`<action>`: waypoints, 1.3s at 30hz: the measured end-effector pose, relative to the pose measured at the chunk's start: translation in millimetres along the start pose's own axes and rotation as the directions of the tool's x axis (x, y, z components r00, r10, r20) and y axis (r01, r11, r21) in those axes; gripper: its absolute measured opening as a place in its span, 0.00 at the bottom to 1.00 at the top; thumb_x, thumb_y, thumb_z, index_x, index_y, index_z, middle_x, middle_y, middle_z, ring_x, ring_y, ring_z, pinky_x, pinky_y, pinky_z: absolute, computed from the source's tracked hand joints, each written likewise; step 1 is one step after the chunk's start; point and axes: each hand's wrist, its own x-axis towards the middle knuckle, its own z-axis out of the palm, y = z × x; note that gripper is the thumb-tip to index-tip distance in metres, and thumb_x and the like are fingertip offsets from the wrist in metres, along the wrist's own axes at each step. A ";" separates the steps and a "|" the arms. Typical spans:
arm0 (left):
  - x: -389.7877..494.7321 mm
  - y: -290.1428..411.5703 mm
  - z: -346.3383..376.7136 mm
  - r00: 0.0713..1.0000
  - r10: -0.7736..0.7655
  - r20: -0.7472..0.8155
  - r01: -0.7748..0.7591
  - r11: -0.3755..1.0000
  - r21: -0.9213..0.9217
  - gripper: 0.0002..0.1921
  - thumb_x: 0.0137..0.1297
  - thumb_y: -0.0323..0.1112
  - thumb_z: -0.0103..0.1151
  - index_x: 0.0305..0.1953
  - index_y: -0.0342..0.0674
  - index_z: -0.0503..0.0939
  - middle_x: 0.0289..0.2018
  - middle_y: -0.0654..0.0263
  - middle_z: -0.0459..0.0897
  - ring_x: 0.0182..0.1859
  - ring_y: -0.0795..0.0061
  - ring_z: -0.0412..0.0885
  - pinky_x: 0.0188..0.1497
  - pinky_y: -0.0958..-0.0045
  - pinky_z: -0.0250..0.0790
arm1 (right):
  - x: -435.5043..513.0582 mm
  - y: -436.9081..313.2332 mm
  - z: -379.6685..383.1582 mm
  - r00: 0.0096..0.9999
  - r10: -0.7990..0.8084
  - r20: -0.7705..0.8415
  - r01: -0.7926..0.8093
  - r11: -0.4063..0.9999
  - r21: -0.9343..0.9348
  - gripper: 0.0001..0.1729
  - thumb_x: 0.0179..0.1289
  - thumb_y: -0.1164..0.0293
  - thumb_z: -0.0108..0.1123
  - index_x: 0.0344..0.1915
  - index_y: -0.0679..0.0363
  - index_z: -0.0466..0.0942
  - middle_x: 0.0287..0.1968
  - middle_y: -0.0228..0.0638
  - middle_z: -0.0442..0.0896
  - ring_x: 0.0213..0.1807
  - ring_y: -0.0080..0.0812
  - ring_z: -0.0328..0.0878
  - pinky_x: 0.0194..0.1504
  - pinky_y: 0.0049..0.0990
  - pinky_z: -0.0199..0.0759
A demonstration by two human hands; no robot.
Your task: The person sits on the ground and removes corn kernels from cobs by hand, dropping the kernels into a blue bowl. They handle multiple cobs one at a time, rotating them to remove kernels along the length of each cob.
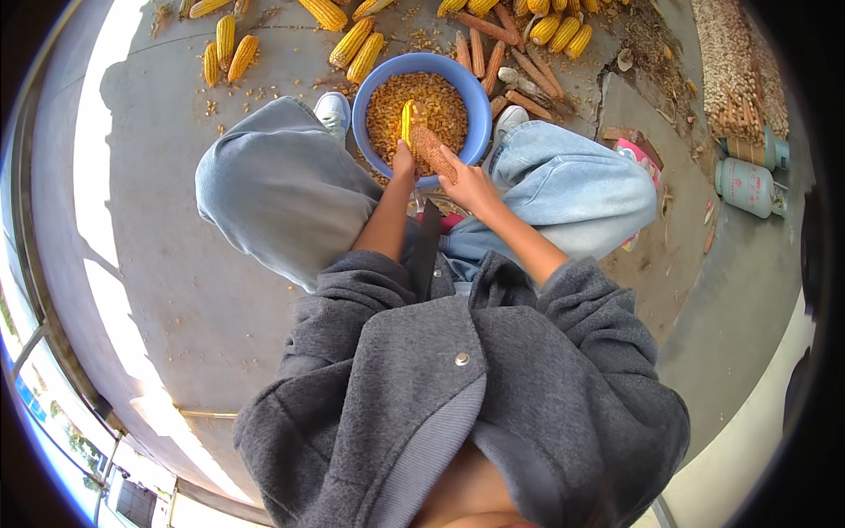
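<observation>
A blue plastic basin (pixel 479 112) stands between my feet, with loose yellow corn kernels (pixel 386 109) in it. Over the basin my left hand (pixel 405 162) grips the lower end of a partly shelled ear of corn (pixel 408 125), which still bears yellow kernels on its left side. My right hand (pixel 467 183) is closed on a bare, reddish-brown corn cob (pixel 432 152). The upper end of this cob lies against or just over the right side of the ear; whether they touch cannot be told for certain.
Unshelled yellow ears (pixel 356 49) lie on the concrete floor beyond the basin, amid scattered kernels. Bare cobs (pixel 494 66) are strewn at its upper right. A gas cylinder (pixel 746 187) lies at the far right, below a large stack of cobs (pixel 729 72). My knees flank the basin.
</observation>
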 end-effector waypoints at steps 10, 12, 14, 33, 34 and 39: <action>1.6 -2.7 4.2 0.998 -0.024 0.054 0.022 0.999 0.033 0.26 0.65 0.60 0.28 0.29 0.44 0.67 0.10 0.70 0.62 0.08 0.75 0.59 0.09 0.73 0.48 | 37.9 -1.3 13.2 0.996 0.063 -0.070 -0.057 0.994 0.088 0.35 0.52 0.57 0.54 0.62 0.43 0.58 0.37 0.54 0.78 0.40 0.55 0.75 0.45 0.41 0.69; -2.7 -0.1 7.5 1.000 -0.021 -0.006 0.021 1.000 0.019 0.26 0.65 0.61 0.27 0.28 0.44 0.67 0.10 0.70 0.62 0.08 0.75 0.59 0.09 0.73 0.48 | 44.5 1.3 2.9 0.997 0.059 -0.053 -0.053 0.993 0.103 0.35 0.52 0.56 0.54 0.62 0.41 0.58 0.40 0.53 0.78 0.42 0.54 0.74 0.46 0.41 0.68; -9.3 3.7 5.7 0.999 0.003 -0.043 -0.002 1.000 0.015 0.27 0.64 0.61 0.27 0.25 0.45 0.66 0.11 0.69 0.62 0.09 0.74 0.59 0.10 0.73 0.48 | 35.3 6.8 -5.8 0.998 0.022 -0.064 -0.013 0.989 0.147 0.34 0.52 0.55 0.54 0.61 0.40 0.59 0.41 0.52 0.78 0.43 0.54 0.74 0.48 0.41 0.68; 9.6 -7.8 7.2 0.997 -0.077 -0.003 0.076 0.994 -0.081 0.27 0.65 0.62 0.26 0.23 0.47 0.64 0.09 0.71 0.57 0.08 0.77 0.52 0.10 0.75 0.42 | 8.0 27.3 -21.4 0.990 -0.081 0.119 0.068 0.991 0.112 0.35 0.52 0.55 0.54 0.62 0.39 0.59 0.45 0.51 0.76 0.47 0.54 0.72 0.51 0.40 0.66; 9.4 -8.4 7.6 0.994 -0.092 0.058 0.097 0.991 -0.094 0.28 0.65 0.62 0.23 0.22 0.47 0.64 0.09 0.71 0.57 0.08 0.78 0.51 0.10 0.76 0.42 | 0.5 22.9 -14.6 0.993 -0.055 0.104 0.047 0.996 0.077 0.35 0.52 0.56 0.54 0.62 0.39 0.59 0.42 0.53 0.77 0.45 0.55 0.73 0.49 0.43 0.67; 5.2 -10.1 4.9 0.987 -0.103 0.121 0.111 0.992 -0.059 0.28 0.65 0.61 0.23 0.26 0.46 0.67 0.10 0.69 0.62 0.09 0.77 0.54 0.11 0.76 0.44 | 23.6 6.9 0.6 1.000 0.009 0.030 -0.009 1.000 -0.012 0.34 0.52 0.57 0.54 0.62 0.38 0.58 0.37 0.53 0.78 0.41 0.55 0.75 0.45 0.44 0.69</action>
